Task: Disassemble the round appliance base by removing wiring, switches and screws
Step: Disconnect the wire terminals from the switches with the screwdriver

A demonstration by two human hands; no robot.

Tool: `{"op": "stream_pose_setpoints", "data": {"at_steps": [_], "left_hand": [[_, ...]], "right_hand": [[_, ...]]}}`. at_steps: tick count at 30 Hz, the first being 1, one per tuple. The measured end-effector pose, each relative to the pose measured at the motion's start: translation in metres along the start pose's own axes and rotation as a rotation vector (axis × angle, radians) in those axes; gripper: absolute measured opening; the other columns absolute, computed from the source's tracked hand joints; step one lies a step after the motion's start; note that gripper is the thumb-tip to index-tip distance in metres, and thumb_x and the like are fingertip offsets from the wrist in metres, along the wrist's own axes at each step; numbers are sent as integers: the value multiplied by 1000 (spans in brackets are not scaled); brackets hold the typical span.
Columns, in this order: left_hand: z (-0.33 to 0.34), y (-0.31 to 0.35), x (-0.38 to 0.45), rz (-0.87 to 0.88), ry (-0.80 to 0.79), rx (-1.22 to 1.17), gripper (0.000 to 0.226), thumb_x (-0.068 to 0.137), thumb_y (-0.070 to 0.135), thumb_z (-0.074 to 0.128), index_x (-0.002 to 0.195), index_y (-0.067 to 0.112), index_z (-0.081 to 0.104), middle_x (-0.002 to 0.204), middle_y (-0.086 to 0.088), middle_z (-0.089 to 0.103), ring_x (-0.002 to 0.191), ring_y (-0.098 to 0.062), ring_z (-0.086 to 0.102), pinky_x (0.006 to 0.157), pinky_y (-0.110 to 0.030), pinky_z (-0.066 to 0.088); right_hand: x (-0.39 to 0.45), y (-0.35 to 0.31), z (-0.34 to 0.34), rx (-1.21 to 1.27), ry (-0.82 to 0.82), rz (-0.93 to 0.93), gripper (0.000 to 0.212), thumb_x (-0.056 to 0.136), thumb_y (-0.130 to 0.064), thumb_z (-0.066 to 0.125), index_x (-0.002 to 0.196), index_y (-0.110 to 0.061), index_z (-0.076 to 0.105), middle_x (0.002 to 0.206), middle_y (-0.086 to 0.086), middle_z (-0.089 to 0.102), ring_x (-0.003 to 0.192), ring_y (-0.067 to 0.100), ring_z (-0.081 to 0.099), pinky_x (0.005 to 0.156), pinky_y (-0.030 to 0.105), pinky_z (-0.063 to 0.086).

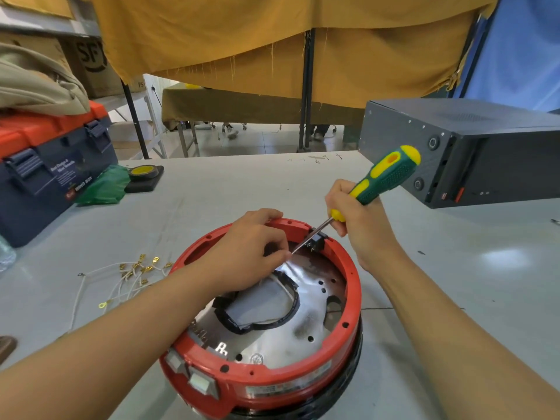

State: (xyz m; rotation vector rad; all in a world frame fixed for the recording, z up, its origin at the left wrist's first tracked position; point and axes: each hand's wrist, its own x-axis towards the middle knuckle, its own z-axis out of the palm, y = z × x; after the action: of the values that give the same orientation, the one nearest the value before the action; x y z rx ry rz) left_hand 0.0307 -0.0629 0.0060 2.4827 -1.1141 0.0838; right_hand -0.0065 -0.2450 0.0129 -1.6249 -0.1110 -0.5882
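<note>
Round red appliance base (303, 375) at near edge of desk (454, 283), centre, open side up; silver metal plate (306, 310) exposed inside, black ring-shaped part (295, 301) on it. Two pale square switches (198, 381) on rim at near-left.

Right hand (360, 225) closed around lower grip of green-and-yellow screwdriver (381, 178), handle slanting up and right, shaft running down-left past black socket block (318, 241) at far rim. Tip meets fingertips of left hand.

Left hand (251, 253) over far-left part of base, fingers curled narrow and pinched at screwdriver tip; cannot tell whether anything is held between them.

Loose white wires with brass terminals (133, 274) on desk just left of base. Blue toolbox with orange lid (45, 168) at far-left edge; tape roll (142, 172) on black pad beside it. Dark grey metal case (472, 153) at far-right corner.
</note>
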Motion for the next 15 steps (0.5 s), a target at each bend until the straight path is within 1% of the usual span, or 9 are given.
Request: {"op": "stream_pose_setpoints", "data": {"at_steps": [2, 4, 7, 9, 11, 13, 15], "left_hand": [[0, -1, 0, -5, 2, -6, 13, 89, 32, 59, 78, 29, 63, 147, 4, 34, 133, -13, 31, 107, -27, 26], [0, -1, 0, -9, -6, -5, 14, 89, 32, 59, 76, 28, 63, 148, 4, 34, 133, -12, 31, 105, -25, 25], [0, -3, 1, -9, -16, -8, 10, 87, 30, 61, 80, 24, 65, 147, 5, 33, 134, -10, 30, 101, -20, 23], [-1, -4, 1, -22, -25, -29, 2, 85, 25, 63, 83, 25, 64, 147, 6, 33, 133, -9, 30, 99, -17, 23], [-2, -5, 1, -33, -9, -40, 6, 84, 20, 62, 83, 26, 62, 146, 6, 34, 132, -9, 33, 98, -18, 24], [-5, -6, 2, -51, 39, -35, 9, 84, 17, 61, 82, 25, 63, 142, 7, 38, 128, -9, 36, 95, -16, 24], [-7, -6, 2, -62, 105, -20, 8, 83, 14, 63, 81, 21, 66, 130, 6, 46, 119, -10, 39, 88, -12, 22]], "right_hand": [[1, -4, 0, 27, 31, -36, 23, 69, -12, 49, 56, 1, 36, 50, 1, 31, 42, 10, 28, 39, 16, 25], [3, -10, -8, 81, 108, -76, 23, 69, -15, 49, 53, -8, 35, 51, 2, 31, 41, 11, 28, 39, 16, 24], [0, -9, -18, 181, 231, -103, 25, 72, -15, 49, 51, -16, 36, 51, 2, 33, 41, 11, 30, 41, 17, 24], [-4, -6, -18, 204, 277, -93, 25, 74, -14, 50, 53, -18, 37, 51, 0, 34, 42, 10, 32, 42, 17, 25], [-8, -4, -17, 203, 289, -84, 23, 75, -15, 52, 56, -17, 39, 50, -3, 35, 41, 9, 35, 41, 15, 28], [-10, -4, -16, 186, 275, -90, 22, 78, -18, 53, 59, -15, 43, 47, -3, 38, 40, 9, 38, 41, 14, 29], [-13, -3, -13, 143, 252, -107, 22, 81, -23, 54, 61, -16, 48, 45, -3, 43, 41, 9, 41, 41, 16, 32]]}}
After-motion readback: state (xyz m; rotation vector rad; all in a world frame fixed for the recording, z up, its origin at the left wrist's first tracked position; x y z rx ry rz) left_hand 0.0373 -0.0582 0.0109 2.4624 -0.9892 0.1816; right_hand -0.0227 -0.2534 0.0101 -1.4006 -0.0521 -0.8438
